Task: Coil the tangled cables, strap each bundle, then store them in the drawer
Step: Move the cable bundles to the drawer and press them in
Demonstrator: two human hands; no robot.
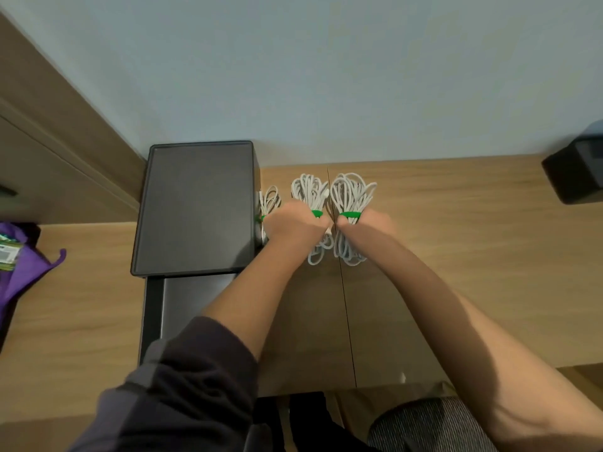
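Observation:
Three coiled white cable bundles, each with a green strap, lie side by side on the wooden desk. My left hand [292, 223] curls round the middle bundle [310, 194] at its strap. My right hand [367, 225] grips the right bundle [352, 192] at its green strap [349, 214]. A smaller left bundle [270, 200] lies beside the black drawer unit [195, 207], partly hidden by my left hand. The unit's drawer [192, 288] stands pulled out toward me, its inside partly covered by my left forearm.
A purple bag [19, 265] with a green label lies at the left desk edge. A black box [574, 171] sits at the far right. The wall runs behind the desk, and a seam [346, 305] crosses the desk top.

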